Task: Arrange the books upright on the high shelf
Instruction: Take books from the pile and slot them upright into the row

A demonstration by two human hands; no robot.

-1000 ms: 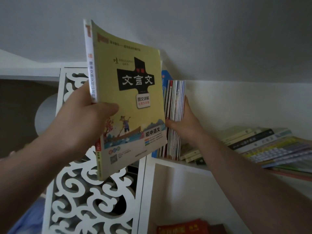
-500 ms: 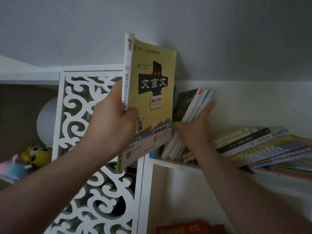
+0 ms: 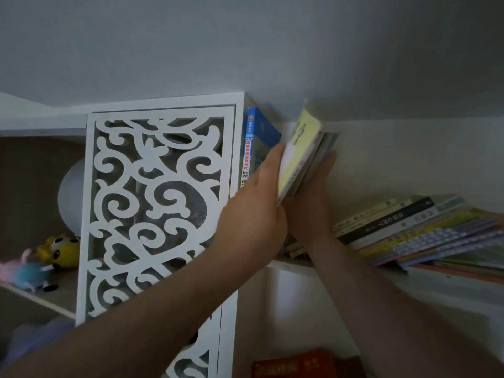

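My left hand holds the yellow book on the high shelf, tilted right against a bundle of thin books. My right hand supports that leaning bundle from beneath and behind, fingers stretched along it. A blue book stands upright at the shelf's left end, against the white side panel. To the right, a stack of flat books lies slanted on the shelf.
A white carved fretwork panel forms the cabinet front on the left. Plush toys and a pale round lamp sit in the left cubby. A red book lies on the lower shelf. The ceiling is close above.
My left hand carried the yellow book right and into the shelf, where it now leans on the thin books. My right hand tipped the thin bundle to the right.
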